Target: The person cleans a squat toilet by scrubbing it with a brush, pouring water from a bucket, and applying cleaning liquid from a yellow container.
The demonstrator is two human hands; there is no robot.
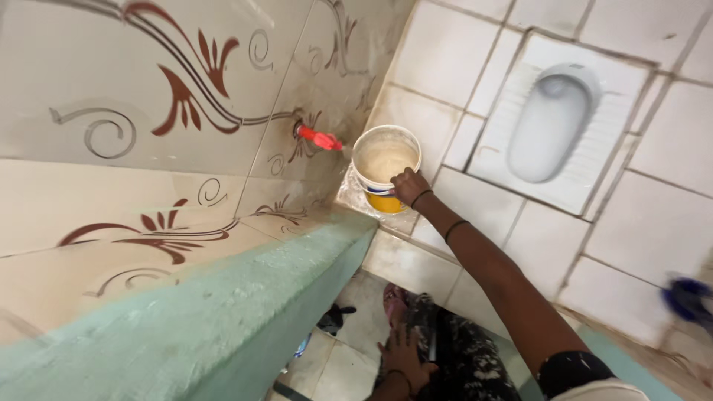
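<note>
My right hand reaches out at arm's length and grips the near rim of a small white bucket with a yellow base and a blue band. The bucket holds cloudy, whitish liquid and stands on the floor in the corner, just below a red tap that sticks out of the patterned wall tile. My left hand lies flat on my dark, paint-speckled trouser leg at the bottom of the view, fingers apart, holding nothing. Both wrists carry thin dark bands.
A white squat toilet pan is set into the white tiled floor to the right of the bucket. A pale green ledge runs along the left below the floral wall tiles. A blurred blue object shows at the right edge.
</note>
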